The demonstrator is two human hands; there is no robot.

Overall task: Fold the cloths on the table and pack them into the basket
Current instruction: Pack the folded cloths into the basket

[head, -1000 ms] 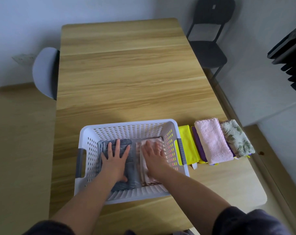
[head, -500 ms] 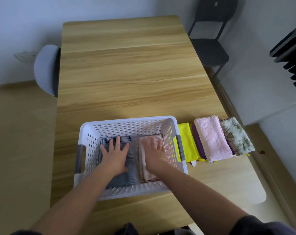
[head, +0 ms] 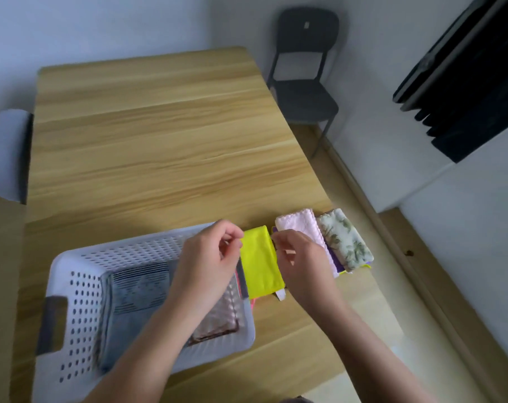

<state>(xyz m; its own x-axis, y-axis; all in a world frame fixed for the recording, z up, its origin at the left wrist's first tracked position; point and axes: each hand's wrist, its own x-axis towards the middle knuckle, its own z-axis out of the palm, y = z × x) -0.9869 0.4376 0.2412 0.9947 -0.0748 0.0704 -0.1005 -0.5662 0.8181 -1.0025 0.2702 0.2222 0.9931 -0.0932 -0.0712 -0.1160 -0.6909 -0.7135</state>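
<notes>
Blk chair (head: 304, 71) by white wall (head: 101, 24)

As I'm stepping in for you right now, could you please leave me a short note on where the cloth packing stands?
Hands: the left hand and the right hand each pinch a far corner of the folded yellow cloth, which lies on the table by the right end of the basket.
Done: a grey cloth and a pinkish cloth lie folded side by side in the basket.
Left: pack the yellow cloth, then the folded pink cloth, the floral cloth and the purple cloth beneath them.
</notes>
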